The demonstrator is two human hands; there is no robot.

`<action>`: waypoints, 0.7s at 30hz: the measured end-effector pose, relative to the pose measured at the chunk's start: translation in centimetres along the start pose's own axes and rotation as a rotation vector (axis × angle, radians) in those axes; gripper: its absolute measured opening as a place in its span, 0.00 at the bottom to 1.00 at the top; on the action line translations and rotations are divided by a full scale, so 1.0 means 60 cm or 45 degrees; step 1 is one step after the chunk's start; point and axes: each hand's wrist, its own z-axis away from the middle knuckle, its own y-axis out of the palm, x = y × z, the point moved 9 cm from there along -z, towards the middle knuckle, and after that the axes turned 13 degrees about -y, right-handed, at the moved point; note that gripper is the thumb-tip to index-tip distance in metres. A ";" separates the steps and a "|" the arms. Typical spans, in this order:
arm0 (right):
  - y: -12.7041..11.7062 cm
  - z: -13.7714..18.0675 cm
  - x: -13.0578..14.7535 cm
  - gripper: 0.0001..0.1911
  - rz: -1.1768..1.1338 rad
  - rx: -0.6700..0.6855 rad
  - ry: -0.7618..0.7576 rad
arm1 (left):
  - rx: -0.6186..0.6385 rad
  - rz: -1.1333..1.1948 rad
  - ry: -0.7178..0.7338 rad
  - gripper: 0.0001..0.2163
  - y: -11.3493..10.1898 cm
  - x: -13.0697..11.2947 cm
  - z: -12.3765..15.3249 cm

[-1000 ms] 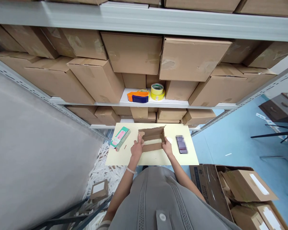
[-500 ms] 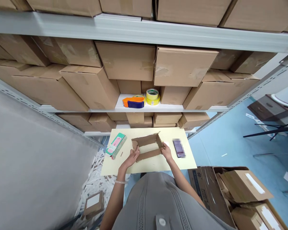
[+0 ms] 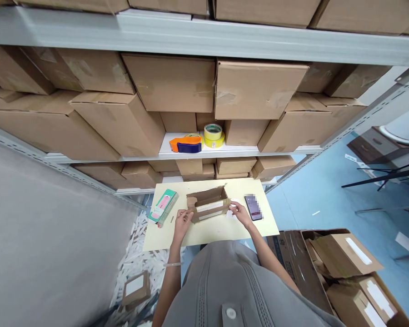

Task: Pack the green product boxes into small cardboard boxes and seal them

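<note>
A small brown cardboard box [image 3: 209,196] stands on the pale yellow table with its top open. White label strips show across its near wall. My left hand [image 3: 183,221] has thumb and fingers closed on the near left corner of the box. At the near right corner, my right hand [image 3: 239,212] pinches the box edge. A white paper slip, partly covered, lies beside that hand. Left of the box rests a green and pink package [image 3: 163,206]. The phone [image 3: 254,207] lies to the right, its screen partly blurred out.
Stacked cartons [image 3: 177,86] fill the shelves ahead. A tape dispenser [image 3: 187,145] and yellow tape rolls [image 3: 213,136] sit on one shelf. Right of the table stands a large carton [image 3: 300,268] holding smaller boxes. White paper strips [image 3: 136,247] cover the floor at left.
The near wall of the box has come up, and its white label strips now face me. My left hand has shifted slightly left, from inside the box edge to its outer corner.
</note>
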 end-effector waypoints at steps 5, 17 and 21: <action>0.004 -0.017 0.020 0.17 0.324 -0.067 -0.135 | -0.168 0.133 -0.139 0.25 -0.007 0.020 0.000; 0.055 -0.044 0.150 0.38 1.078 -0.009 -0.531 | -0.370 0.033 0.011 0.36 -0.014 -0.001 0.016; 0.133 -0.062 0.201 0.41 1.219 0.272 -0.760 | -0.252 0.015 -0.059 0.41 0.003 0.010 0.001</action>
